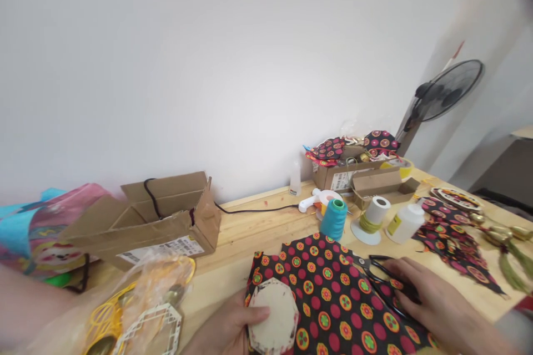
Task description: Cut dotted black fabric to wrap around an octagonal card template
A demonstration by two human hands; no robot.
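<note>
My left hand (237,319) is closed on a pale octagonal piece (273,316), its thumb flat on the face. Edges of the piece are stained dark. Under it lies black cloth (325,299) printed with red dots and orange and green flowers; the left fingers beneath are hidden. On the cloth's right side, my right hand (428,294) grips black-handled scissors (377,274). The blades point left at the cloth's upper right edge, and I cannot tell how far apart they are.
Behind the cloth stand a teal thread cone (333,220), a spool of green cord (370,224) and a white bottle (406,223). An open carton (166,236) and a plastic bag with yellow frames (137,305) are at left. Cloth scraps (453,247) lie at right.
</note>
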